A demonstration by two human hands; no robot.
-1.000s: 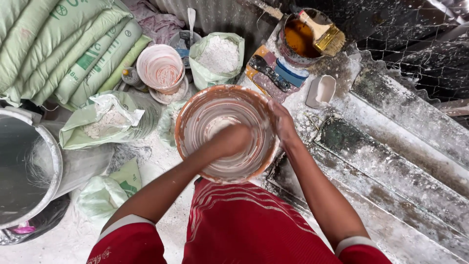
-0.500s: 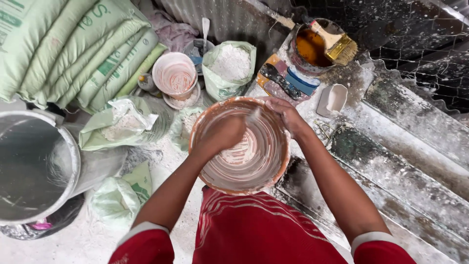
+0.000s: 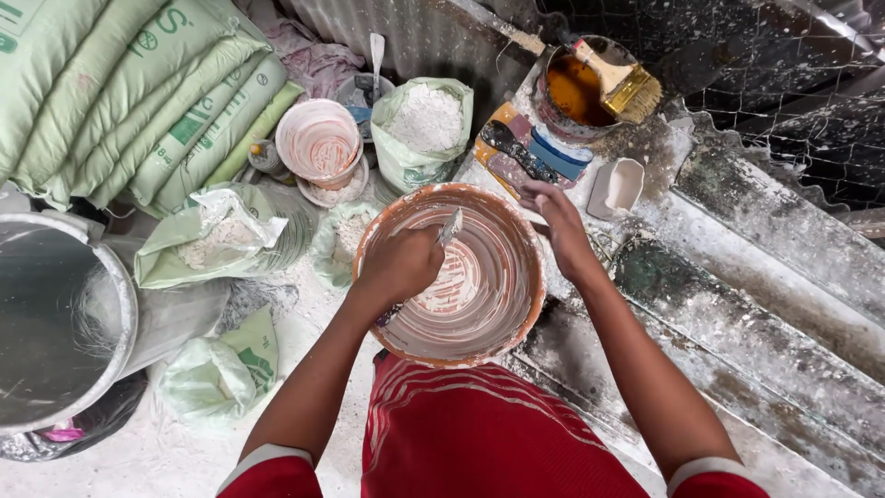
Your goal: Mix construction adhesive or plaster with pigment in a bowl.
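- Bottom centre: red fabric (image 3: pixel 479 433) with pale stripes — the person's clothing — with both forearms reaching up from it.
- Centre: an orange mixing bowl (image 3: pixel 530 309), its inside streaked pink and white, sits just above the fabric.
- The left hand (image 3: pixel 398 267) is closed in a fist around a small metal tool (image 3: pixel 450 226), whose tip points up over the bowl's streaked inside. Half a second ago this hand lay further up and more over the bowl's middle; now it is at the left rim — the stirring looks to be going round the wall.
- The right hand (image 3: pixel 556 221) rests on the bowl's upper right rim, fingers curled loosely over the edge, steadying it as before.
- Left of the bowl: open bags of white powder (image 3: pixel 217 242) and a large metal drum (image 3: pixel 55 323) at the left edge.
- Further up: a smaller pink-smeared bowl (image 3: pixel 318 143) and a bag of white powder (image 3: pixel 426 120).
- Upper right: a tin of brown liquid (image 3: pixel 576 92) with a wide brush (image 3: pixel 619 81) across it.
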